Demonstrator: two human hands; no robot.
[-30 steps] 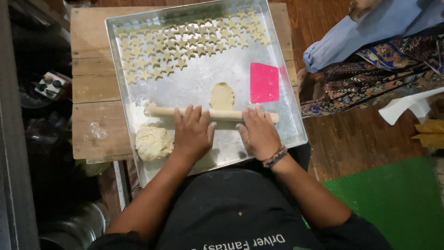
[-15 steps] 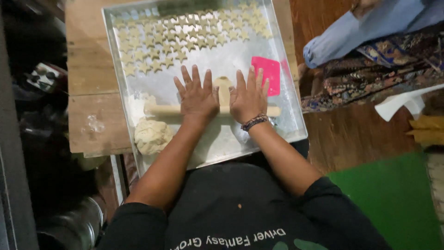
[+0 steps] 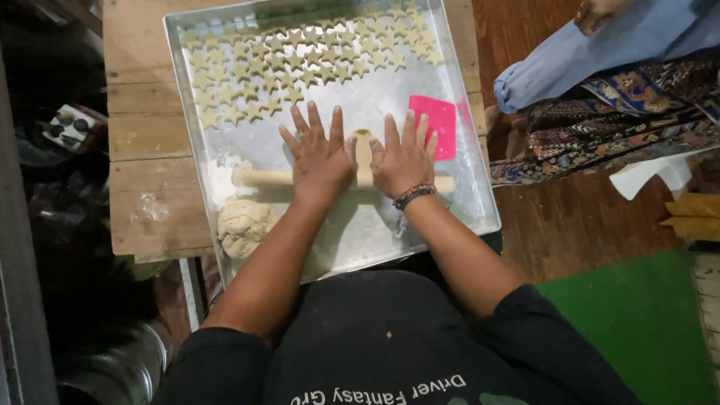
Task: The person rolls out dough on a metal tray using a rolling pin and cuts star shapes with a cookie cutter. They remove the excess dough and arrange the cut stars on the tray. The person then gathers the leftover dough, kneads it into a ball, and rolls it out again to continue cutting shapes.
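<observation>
Both hands lie flat on a rolling pin that runs left to right across the tray.

The left hand and the right hand press with spread fingers, palms down, not gripping, on the wooden rolling pin. Its long axis lies across the person's body, so each hand covers one half, and neither is nearer. Between the hands a narrow strip of dough lies under the pin and runs away from the body; its near end seems hidden. A ball of dough rests just left of the left forearm. Star-shaped cookies fill the far part of the metal tray, on the counter. A pink scraper lies just beyond the right hand.
</observation>
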